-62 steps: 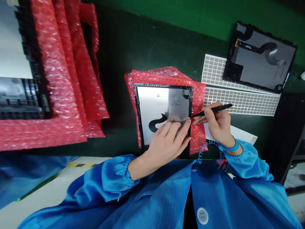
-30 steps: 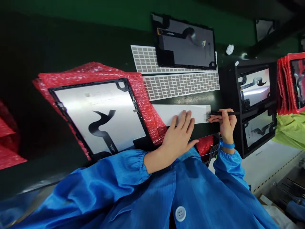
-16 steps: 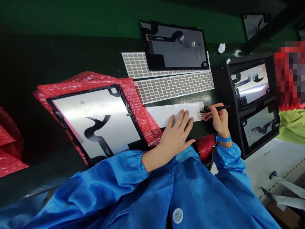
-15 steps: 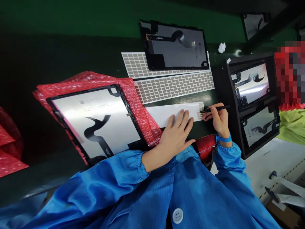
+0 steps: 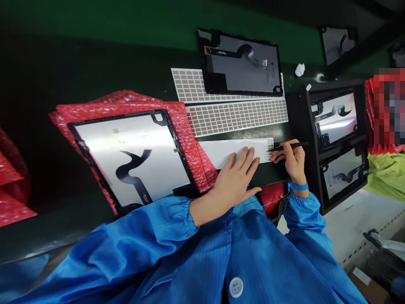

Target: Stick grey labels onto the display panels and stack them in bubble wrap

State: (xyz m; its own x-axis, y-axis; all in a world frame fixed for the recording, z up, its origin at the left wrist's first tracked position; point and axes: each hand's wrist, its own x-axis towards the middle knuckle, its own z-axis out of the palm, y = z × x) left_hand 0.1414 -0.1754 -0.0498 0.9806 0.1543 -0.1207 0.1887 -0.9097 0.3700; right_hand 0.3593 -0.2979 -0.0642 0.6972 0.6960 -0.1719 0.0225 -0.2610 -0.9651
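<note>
My left hand [image 5: 237,179] lies with fingers spread on a mostly white label sheet [image 5: 215,152], holding it flat on the dark green table. A narrow band of small grey-beige stickers [image 5: 270,145] shows at the sheet's right end. My right hand [image 5: 292,160], a blue band on its wrist, grips black tweezers [image 5: 295,145]. Their tips point left and meet the sheet near that band; whether a sticker is between them is too small to tell. Left of my hands a tablet screen panel [image 5: 101,147] with a dark ribbon cable rests on red bubble wrap [image 5: 183,126].
Two gridded sticker sheets [image 5: 240,116] lie beyond my hands, with another screen panel [image 5: 249,69] on the farther one. At the right stands a black tray [image 5: 311,160] holding two panels. Crumpled white paper [image 5: 300,69] and more red wrap [image 5: 14,185] lie about.
The view has shifted slightly, so the tabletop things appear farther right. The left hand stays spread on the sheet, and the tweezers remain in the right hand at the sheet's right end.
</note>
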